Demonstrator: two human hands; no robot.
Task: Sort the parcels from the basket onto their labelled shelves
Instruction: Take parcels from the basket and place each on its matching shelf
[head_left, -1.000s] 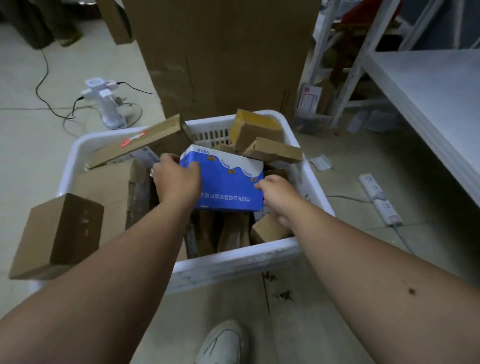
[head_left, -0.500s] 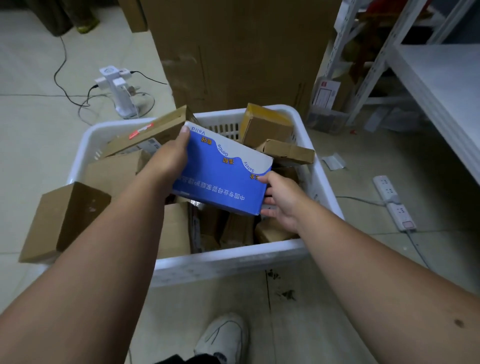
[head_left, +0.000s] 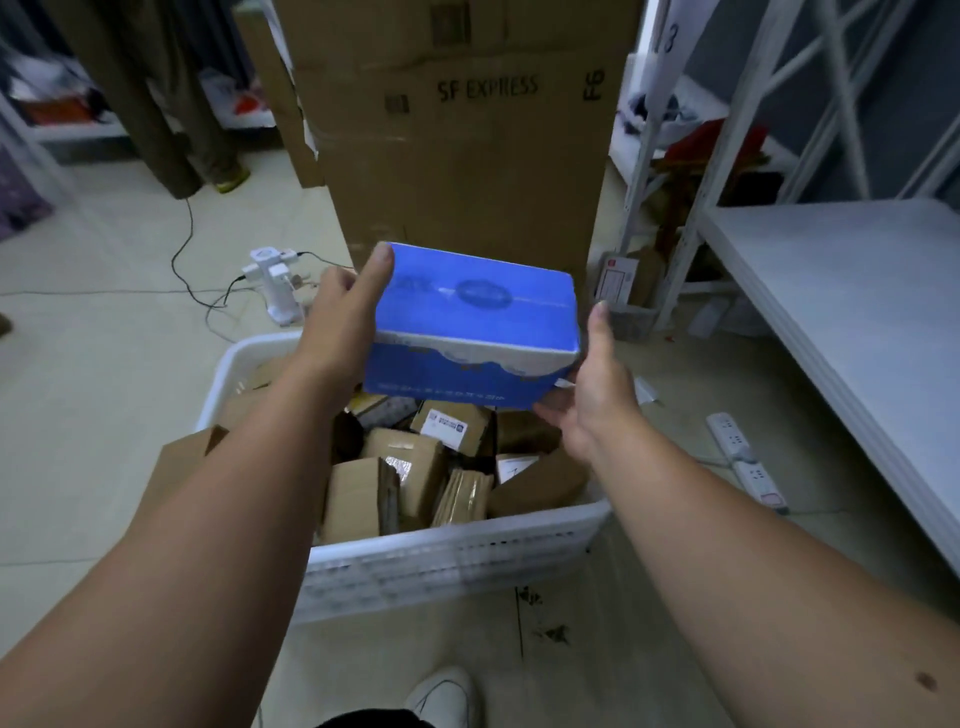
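While brown cardboard parcels (head_left: 415, 473) fill the white plastic basket (head_left: 447, 561) below, both hands grip a blue rectangular box (head_left: 472, 322) above it: left hand (head_left: 343, 322) clasping its left end, right hand (head_left: 592, 384) cupping its right corner.

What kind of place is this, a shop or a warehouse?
Most likely a parcel sorting room: a white basket full of cardboard parcels, a big carton marked SF EXPRESS, and bare metal shelves.
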